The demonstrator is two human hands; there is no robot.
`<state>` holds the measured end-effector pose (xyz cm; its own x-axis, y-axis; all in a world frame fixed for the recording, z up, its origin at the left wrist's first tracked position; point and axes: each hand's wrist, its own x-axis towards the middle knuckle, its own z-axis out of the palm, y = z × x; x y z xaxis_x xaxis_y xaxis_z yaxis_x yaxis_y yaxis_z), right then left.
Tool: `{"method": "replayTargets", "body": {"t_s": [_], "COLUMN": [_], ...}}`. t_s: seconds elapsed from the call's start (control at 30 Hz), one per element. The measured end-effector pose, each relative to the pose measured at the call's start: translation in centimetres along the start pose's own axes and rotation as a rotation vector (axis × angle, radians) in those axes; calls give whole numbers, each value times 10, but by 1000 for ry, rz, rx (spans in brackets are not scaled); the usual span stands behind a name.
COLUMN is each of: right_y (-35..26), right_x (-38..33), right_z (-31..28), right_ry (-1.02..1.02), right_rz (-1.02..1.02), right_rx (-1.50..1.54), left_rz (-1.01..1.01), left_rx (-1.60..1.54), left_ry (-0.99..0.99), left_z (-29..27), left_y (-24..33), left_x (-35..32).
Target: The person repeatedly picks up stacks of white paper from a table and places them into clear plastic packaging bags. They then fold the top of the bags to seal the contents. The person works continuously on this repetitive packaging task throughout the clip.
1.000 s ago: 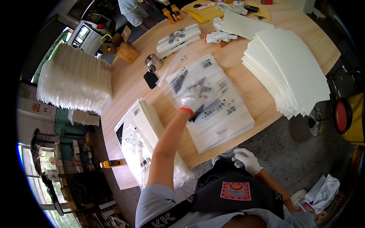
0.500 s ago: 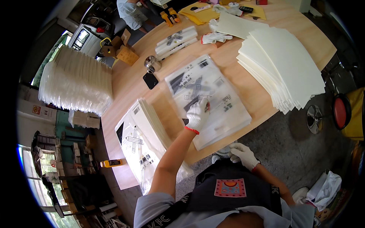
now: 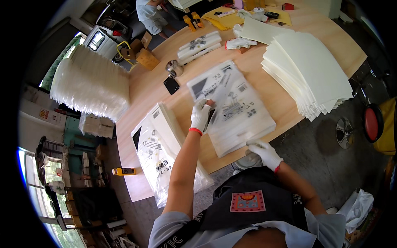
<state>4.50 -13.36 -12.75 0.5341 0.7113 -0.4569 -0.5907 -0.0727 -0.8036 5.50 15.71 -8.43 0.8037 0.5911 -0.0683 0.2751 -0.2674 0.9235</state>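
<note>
In the middle of the table lies a stack of clear printed plastic bags (image 3: 256,118) with dark pencil drawings and barcodes. My left hand (image 3: 200,115), in a white knit glove with bare fingertips showing, is closed on the left side of the top bag, which looks lifted and blurred. My right hand (image 3: 266,155), also gloved, is beside the stack's near edge with its fingers stretched out and nothing visible in them. Left of the stack are packed bags (image 3: 148,142) holding white sheets. A fanned pile of cream paper sheets (image 3: 314,70) lies to the right.
A black phone (image 3: 171,85) and a metal canister (image 3: 174,68) lie beyond the bags. Rolled bags (image 3: 199,46) and spare gloves (image 3: 240,43) are farther back. A tall plastic-bag stack (image 3: 89,84) rises at left. An orange-capped bottle (image 3: 124,171) stands near the left edge. Another person (image 3: 152,18) is behind.
My left hand has moved left across the stack, shifting the top bag. My right hand has come up from near my lap to the stack's near edge, and the view has shifted slightly.
</note>
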Motion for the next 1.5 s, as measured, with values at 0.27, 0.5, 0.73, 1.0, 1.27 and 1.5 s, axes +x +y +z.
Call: {"method": "replayTargets", "body": {"t_s": [0.27, 0.5, 0.73, 1.0, 1.27, 1.5], "right_y": [-49, -60, -47, -8, 16, 22], "right_x": [69, 96, 64, -10, -30, -42], "right_z": [33, 66, 2, -73, -101, -92], "right_ry": [-47, -106, 192, 322, 316, 352], "right_rz": [-69, -263, -218, -18, -3, 63], "right_rx": [172, -3, -23, -230, -369, -223], "left_rz": [-148, 12, 49, 169, -71, -143], "left_rx": [-358, 99, 123, 322, 845, 1064], "left_ry": [-12, -172, -151, -31, 86, 8], "left_z": [-32, -28, -2, 7, -24, 2], "left_y": [7, 21, 13, -68, -66, -77], "left_x": [-14, -56, -92, -70, 32, 80]}}
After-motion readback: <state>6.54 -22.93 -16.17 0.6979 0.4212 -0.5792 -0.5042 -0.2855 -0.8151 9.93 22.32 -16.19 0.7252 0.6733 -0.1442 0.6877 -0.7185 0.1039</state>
